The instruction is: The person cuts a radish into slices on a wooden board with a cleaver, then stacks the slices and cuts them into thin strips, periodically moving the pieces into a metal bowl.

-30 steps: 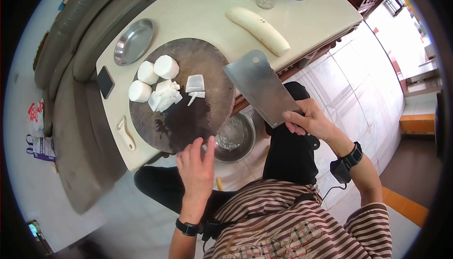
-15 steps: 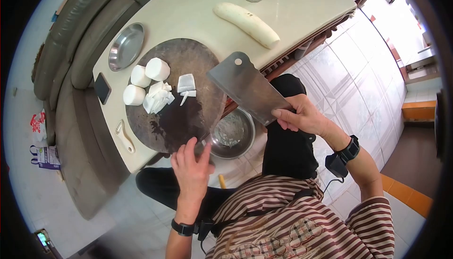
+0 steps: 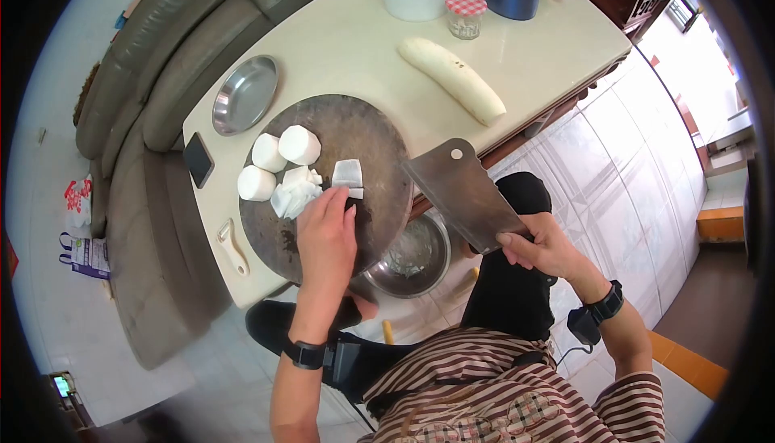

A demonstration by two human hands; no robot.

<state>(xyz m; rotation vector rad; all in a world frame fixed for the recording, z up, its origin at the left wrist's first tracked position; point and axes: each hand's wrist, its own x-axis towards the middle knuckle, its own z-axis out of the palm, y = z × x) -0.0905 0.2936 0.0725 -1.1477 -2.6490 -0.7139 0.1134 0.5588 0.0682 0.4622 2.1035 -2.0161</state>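
My right hand (image 3: 545, 243) grips a broad cleaver (image 3: 468, 193), its blade held in the air beside the round chopping board (image 3: 379, 140). Over the board, my left hand (image 3: 327, 237) has its fingers bent together at a small white radish strip (image 3: 355, 193); the fingertips are partly hidden. A flat cut radish slice (image 3: 347, 173) lies just beyond them. Left of the fingers is a pile of cut radish pieces (image 3: 295, 193). Several thick peeled radish chunks, one a short cylinder (image 3: 299, 145), stand at the board's far left.
A long whole white radish (image 3: 452, 80) lies on the table (image 3: 347, 56). A steel bowl (image 3: 412, 257) with pale shreds sits below the board's edge. Around the board are a metal dish (image 3: 245, 96), a phone (image 3: 198, 160) and a peeler (image 3: 232, 247). A jar (image 3: 466, 15) stands behind.
My left hand has moved from the board's near edge forward onto the board, up to the cut radish pieces. The cleaver stays in my right hand. The whole view has shifted.
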